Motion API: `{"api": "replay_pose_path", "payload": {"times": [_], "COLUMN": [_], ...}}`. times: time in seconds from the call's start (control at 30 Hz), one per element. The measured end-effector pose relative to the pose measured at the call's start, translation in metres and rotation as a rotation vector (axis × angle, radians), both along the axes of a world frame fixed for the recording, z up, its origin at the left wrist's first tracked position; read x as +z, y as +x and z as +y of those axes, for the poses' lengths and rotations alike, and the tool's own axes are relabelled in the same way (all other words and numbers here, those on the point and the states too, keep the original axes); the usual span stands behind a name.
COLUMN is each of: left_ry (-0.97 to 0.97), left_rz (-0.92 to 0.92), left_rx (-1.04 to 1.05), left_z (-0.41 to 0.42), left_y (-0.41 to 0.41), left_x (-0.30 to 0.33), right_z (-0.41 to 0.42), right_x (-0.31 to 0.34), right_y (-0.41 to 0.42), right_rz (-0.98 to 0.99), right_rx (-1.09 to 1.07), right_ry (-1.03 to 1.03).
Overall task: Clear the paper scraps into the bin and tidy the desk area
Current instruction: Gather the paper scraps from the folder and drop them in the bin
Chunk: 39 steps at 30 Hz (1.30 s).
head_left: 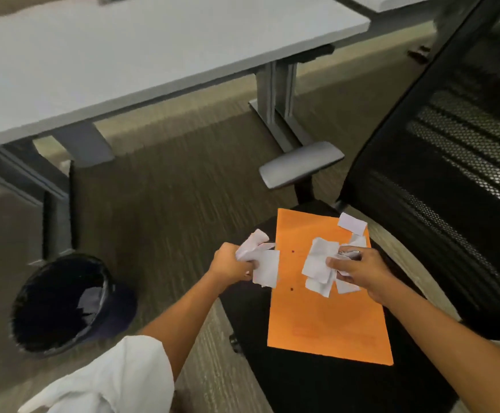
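Note:
An orange folder lies on the black seat of an office chair. White paper scraps are piled on its upper part, and one loose scrap lies at its top right corner. My left hand is closed around a bunch of white scraps at the folder's left edge. My right hand pinches scraps in the pile on the folder. A black round bin with a dark liner stands on the floor to the left, below the desk.
A grey desk with metal legs runs across the top. The chair's mesh backrest fills the right side, and its grey armrest juts out above the folder. Brown carpet lies between chair, bin and desk.

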State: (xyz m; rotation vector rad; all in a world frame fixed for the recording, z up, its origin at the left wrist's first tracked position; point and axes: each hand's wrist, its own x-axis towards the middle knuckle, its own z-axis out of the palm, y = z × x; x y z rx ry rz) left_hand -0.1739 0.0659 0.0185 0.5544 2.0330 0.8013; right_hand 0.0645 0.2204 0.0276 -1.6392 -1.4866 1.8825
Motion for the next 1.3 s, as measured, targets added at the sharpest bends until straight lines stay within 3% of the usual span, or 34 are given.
{"api": "replay_pose_path", "payload": {"times": [0.27, 0.5, 0.7, 0.87, 1.0, 1.17, 1.3], "left_ry": [0.155, 0.128, 0.093, 0.051, 0.141, 0.260, 0.287], "left_rz": [-0.308, -0.276, -0.337, -0.390, -0.594, -0.880, -0.974], "left_rx": [0.621, 1.110, 1.355, 1.443, 1.412, 1.289, 1.202], "left_z": [-0.158, -0.320, -0.398, -0.414, -0.417, -0.434, -0.448], "left_y": [-0.166, -0.318, -0.392, -0.409, -0.420, -0.422, -0.416], "left_x": [0.003, -0.037, -0.089, -0.121, -0.135, -0.135, -0.135], "right_z": [-0.094, -0.213, -0.310, -0.369, -0.406, -0.420, -0.404], "right_x": [0.013, -0.028, -0.078, -0.117, -0.149, -0.152, -0.158], "right_y": [-0.208, -0.401, -0.511, -0.564, -0.593, -0.601, -0.589], "right_rz": [0.037, 0.009, -0.062, -0.167, -0.184, -0.071, 0.134], "right_rx": [0.150, 0.250, 0.307, 0.294, 0.251, 0.388, 0.233], "right_ry": [-0.094, -0.180, -0.211, -0.202, -0.266, -0.677, -0.959]}}
